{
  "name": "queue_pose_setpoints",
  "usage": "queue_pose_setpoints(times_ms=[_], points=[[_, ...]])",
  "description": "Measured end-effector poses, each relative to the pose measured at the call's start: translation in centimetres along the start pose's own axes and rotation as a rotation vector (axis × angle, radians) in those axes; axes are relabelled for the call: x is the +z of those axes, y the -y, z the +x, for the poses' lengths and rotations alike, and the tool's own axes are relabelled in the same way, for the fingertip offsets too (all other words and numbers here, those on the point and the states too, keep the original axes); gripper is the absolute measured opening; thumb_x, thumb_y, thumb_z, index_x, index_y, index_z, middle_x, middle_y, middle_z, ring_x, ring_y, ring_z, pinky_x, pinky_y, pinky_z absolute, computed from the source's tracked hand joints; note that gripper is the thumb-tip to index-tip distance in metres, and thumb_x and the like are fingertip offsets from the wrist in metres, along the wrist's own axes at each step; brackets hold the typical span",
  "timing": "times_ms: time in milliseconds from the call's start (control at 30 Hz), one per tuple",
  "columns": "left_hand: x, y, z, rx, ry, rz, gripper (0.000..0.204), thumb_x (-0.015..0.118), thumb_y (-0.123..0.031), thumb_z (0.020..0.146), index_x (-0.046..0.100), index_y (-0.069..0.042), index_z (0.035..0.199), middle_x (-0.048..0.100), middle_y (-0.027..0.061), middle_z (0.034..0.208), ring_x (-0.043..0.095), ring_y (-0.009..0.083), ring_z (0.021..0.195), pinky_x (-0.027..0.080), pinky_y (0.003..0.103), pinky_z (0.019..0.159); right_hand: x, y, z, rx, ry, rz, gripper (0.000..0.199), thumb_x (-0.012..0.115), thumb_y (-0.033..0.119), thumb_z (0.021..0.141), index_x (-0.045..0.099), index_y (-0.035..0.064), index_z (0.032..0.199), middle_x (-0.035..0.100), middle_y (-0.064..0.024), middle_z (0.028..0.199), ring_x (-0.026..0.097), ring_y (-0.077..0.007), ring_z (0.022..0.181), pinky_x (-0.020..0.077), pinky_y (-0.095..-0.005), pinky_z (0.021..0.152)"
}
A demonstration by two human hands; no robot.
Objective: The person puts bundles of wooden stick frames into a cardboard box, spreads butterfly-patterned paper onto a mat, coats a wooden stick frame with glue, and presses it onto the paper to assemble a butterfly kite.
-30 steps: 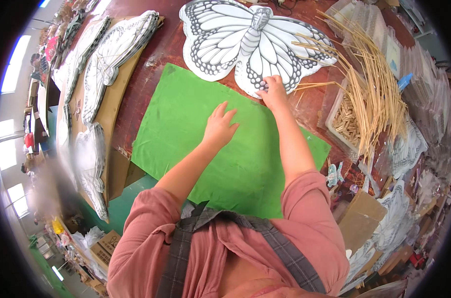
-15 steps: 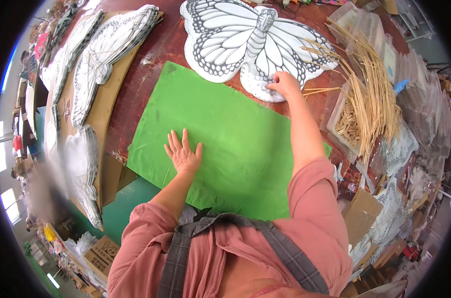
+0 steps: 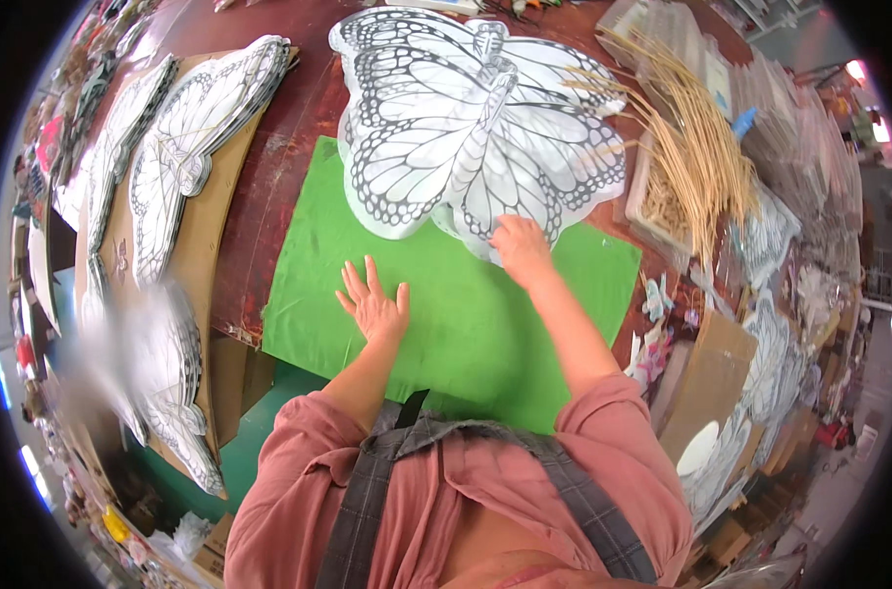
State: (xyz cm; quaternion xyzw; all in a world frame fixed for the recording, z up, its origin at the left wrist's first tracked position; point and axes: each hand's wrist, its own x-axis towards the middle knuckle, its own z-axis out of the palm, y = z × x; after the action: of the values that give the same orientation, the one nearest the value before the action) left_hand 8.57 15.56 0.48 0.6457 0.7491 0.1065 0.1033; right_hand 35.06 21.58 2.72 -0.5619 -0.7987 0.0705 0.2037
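Note:
A large white butterfly cutout (image 3: 407, 128) with black wing markings spreads over the far edge of a green mat (image 3: 446, 324). My right hand (image 3: 522, 245) pinches the near rim of its lower wing, with the fingers closed. Beneath the held cutout another butterfly shape peeks out at the far side, so two bodies show near the top. On the left part of the mat my left hand (image 3: 377, 302) lies flat, fingers spread, holding nothing.
To the left, stacks of butterfly cutouts (image 3: 176, 147) lie on a cardboard sheet (image 3: 232, 157). Thin tan sticks (image 3: 696, 147) lie across a clear bin of short wooden pieces (image 3: 659, 201) at the right. Clear plastic packaging (image 3: 799, 128) is piled beyond the bin.
My right hand has drawn a butterfly cutout toward me and left, off the pile and over the mat's far part. My left hand stays flat on the mat.

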Motion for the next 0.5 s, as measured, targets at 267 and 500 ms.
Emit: queue_pose_setpoints(times_ms=[267,500], points=[[-1.5,1.9,1.8,0.308,0.01,-0.065,0.066,0.051,-0.051,0.08,0.032,-0.023,0.137,0.018,0.019,0.143,0.013,0.037,0.133,0.007,0.055,0.105,0.6,7.2,-9.4,0.038,0.223,-0.031,0.013,0.061,0.018,0.074,0.055,0.0064,0.074,0.053,-0.0092,0.091,0.051,-0.0259,0.091,0.0391,-0.0385,0.079],[-3.2,4.7,1.0,0.434,0.282,0.126,0.061,0.053,-0.048,0.081,0.035,-0.027,0.135,0.019,0.0181,0.144,0.016,0.0385,0.132,0.013,0.055,0.104,-0.7,8.6,-7.4,0.416,0.325,0.12,0.042,0.06,0.037,0.077,0.057,0.0035,0.101,0.049,-0.0116,0.116,0.045,-0.0297,0.108,0.0341,-0.0412,0.092]])
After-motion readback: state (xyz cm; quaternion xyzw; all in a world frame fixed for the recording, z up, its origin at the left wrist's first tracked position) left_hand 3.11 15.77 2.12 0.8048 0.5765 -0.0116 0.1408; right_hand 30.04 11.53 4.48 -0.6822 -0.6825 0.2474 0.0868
